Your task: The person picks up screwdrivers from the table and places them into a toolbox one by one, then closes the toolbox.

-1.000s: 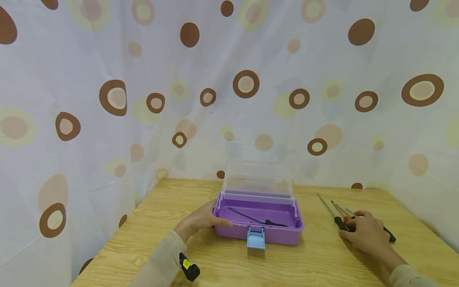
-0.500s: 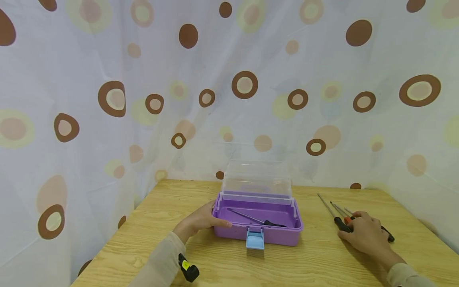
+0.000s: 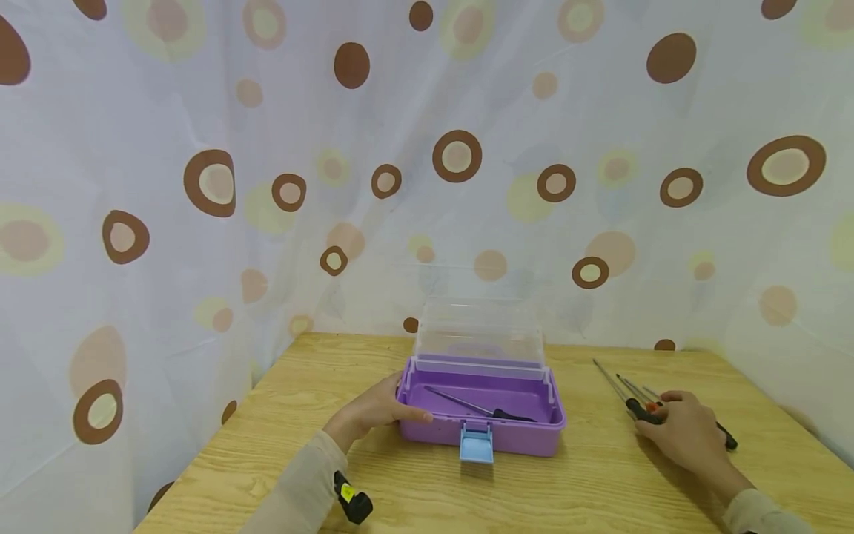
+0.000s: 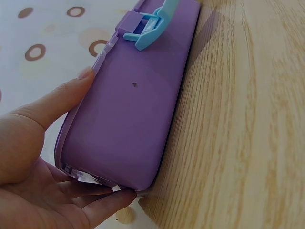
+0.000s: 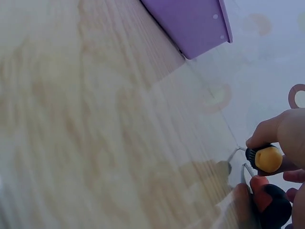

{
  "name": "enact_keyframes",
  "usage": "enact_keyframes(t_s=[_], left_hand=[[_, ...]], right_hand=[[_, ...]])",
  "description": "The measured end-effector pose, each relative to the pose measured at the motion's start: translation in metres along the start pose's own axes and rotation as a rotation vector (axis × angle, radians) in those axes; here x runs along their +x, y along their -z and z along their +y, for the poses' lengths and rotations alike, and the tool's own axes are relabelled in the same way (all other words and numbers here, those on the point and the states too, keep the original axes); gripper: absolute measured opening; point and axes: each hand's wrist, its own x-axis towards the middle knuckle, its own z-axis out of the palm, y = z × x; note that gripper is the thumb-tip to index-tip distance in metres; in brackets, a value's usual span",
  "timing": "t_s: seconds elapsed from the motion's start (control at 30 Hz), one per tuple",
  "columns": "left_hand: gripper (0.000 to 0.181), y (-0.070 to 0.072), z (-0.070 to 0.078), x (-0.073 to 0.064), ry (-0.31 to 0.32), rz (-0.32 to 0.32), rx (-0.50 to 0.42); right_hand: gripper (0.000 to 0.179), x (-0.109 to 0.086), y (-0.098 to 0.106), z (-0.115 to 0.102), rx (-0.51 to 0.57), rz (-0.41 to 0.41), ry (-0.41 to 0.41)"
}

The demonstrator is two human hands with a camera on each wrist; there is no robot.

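A purple toolbox stands on the table with its clear lid raised at the back and its blue latch hanging down in front. My left hand grips its left end, thumb over the front rim, fingers on the end wall. Inside the box lies a screwdriver with a black handle. On the right, my right hand pinches another black-handled screwdriver between thumb and fingers; its handle has a yellow end cap. Just below is an orange-and-black screwdriver.
More screwdrivers lie under and beyond the right hand, one black handle showing past it. A black object with a yellow label sits by the left sleeve. A dotted curtain hangs behind the wooden table.
The screwdriver at my right hand has shifted slightly right and its handle has risen, now held between thumb and fingers. My left hand and the toolbox have stayed in place.
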Motion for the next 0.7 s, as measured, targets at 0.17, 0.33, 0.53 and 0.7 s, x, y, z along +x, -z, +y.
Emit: enact_keyframes(t_s=[0.17, 0.33, 0.53, 0.7], left_hand=[[0.097, -0.0003, 0.0023, -0.0007, 0.006, 0.006, 0.001], [0.097, -0.0007, 0.0014, 0.0, 0.002, 0.005, 0.001], [0.097, -0.0013, 0.0013, -0.0004, 0.0, 0.005, 0.003], [0.098, -0.0011, 0.0011, -0.0014, -0.002, 0.009, 0.016]], right_hand=[[0.04, -0.0017, 0.0025, -0.0017, 0.076, 0.067, 0.013], [0.046, -0.0026, 0.003, -0.0032, 0.105, 0.117, 0.01], [0.045, -0.0028, 0.001, -0.0003, 0.123, 0.185, 0.016], [0.047, -0.0022, 0.0025, 0.0012, 0.187, 0.217, -0.016]])
